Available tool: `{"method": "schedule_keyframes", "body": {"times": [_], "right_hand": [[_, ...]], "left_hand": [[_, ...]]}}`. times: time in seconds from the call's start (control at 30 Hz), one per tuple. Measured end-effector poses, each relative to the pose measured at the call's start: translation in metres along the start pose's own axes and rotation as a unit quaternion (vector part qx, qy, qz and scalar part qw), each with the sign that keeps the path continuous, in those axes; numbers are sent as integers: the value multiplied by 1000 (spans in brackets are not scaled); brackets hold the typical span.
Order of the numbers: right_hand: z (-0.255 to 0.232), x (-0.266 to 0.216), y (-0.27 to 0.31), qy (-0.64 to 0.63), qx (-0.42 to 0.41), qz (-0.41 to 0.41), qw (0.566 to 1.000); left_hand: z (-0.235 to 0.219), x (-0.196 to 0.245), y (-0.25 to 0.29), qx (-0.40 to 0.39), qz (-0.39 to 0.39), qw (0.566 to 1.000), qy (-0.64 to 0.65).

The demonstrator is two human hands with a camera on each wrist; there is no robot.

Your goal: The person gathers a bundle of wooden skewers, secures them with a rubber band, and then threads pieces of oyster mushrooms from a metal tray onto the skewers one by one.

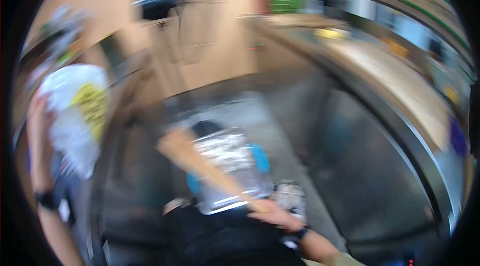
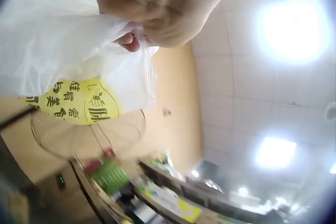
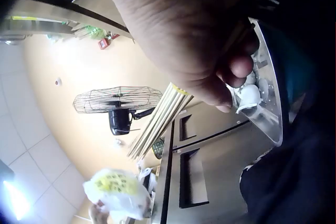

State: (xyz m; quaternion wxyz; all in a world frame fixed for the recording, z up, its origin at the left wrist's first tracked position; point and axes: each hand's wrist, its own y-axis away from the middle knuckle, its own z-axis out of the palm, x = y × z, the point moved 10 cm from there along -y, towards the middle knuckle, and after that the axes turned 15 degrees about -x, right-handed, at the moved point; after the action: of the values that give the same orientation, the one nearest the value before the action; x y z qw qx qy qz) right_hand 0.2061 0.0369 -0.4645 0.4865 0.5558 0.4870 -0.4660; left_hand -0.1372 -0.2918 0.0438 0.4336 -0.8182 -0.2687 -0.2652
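Note:
In the head view, my left hand [image 1: 40, 116] is raised at the far left and grips a white plastic bag [image 1: 67, 86] with a yellow printed patch. Its fingers pinch the bag's thin film in the left wrist view. Low in the middle, my right hand [image 1: 277, 214] holds one end of a bundle of wooden skewers [image 1: 205, 163]. A yellow band wraps these skewers [image 3: 155, 124] close to the fingers in the right wrist view. Under the bundle lies a clear-sided tray [image 1: 235, 198] with blue handles, holding several white pieces [image 1: 225, 152].
Steel cabinets [image 1: 365, 166] with a long counter [image 1: 395, 73] on top run along the right. More steel fronts [image 3: 220, 166] stand at the left. A black fan [image 3: 119, 121] is by the back wall. Shelves [image 2: 173, 192] hold packages.

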Motion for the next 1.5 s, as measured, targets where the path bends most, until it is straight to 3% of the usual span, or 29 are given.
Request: {"method": "schedule_keyframes", "body": {"times": [0.03,0.1,0.17,0.23,0.27,0.3,0.37,0.4,0.43,0.47,0.5,0.53,0.6,0.63,0.7,0.8,0.93,1.03,1.13,1.2,1.27,1.3,1.33,1.37,1.43,1.5], "right_hand": [[1,-1,2,11,5,-36,999],[-3,-2,7,162,70,-138,975],[0,-10,15,170,50,-52,983],[9,-19,22,199,53,-45,978],[11,-18,25,222,41,-11,974],[11,-17,31,245,30,28,969],[11,-14,36,247,84,-31,965],[11,-15,43,249,80,1,965],[10,-12,45,272,115,-27,955],[13,-23,47,340,122,-57,931],[19,-32,48,406,124,-84,902],[18,-25,43,414,115,-77,900],[16,-9,37,425,92,-61,898],[10,-13,41,384,90,-33,918],[6,-17,48,295,84,24,951],[7,-17,48,290,97,14,952],[5,-15,54,301,103,10,948],[5,-15,53,299,100,-2,949],[9,-66,88,306,117,-25,944],[5,-89,101,325,206,-94,918],[-3,-55,88,336,353,-207,848],[-6,-31,61,275,220,-98,931],[1,-1,46,228,91,37,969],[3,8,34,211,101,-28,972],[2,20,21,173,96,-50,979],[-4,20,13,107,90,-52,989]], "left_hand": [[39,11,-11,11,35,999,7],[184,148,18,-138,109,970,170],[264,202,18,-195,144,925,293],[307,233,16,-208,148,872,416],[340,244,8,-128,313,909,245],[375,291,27,-210,349,854,323],[429,382,90,-329,347,755,450],[452,417,119,-392,357,690,492],[464,447,152,-425,381,638,517],[483,469,182,-496,411,610,461],[489,483,213,-496,487,612,377],[494,494,244,-463,579,560,370],[513,492,294,-489,617,574,226],[516,487,313,-435,668,572,191],[527,476,341,-438,692,551,160],[537,469,359,-419,687,575,150],[541,485,360,-427,647,618,129],[534,494,357,-454,627,606,182],[512,489,339,-441,619,619,199],[489,470,321,-446,607,624,207],[469,439,302,-465,591,624,212],[460,414,293,-483,575,626,211],[453,383,282,-500,550,637,206],[460,343,272,-562,482,642,198],[460,243,263,-665,311,652,188],[456,136,256,-631,121,732,227]]}}
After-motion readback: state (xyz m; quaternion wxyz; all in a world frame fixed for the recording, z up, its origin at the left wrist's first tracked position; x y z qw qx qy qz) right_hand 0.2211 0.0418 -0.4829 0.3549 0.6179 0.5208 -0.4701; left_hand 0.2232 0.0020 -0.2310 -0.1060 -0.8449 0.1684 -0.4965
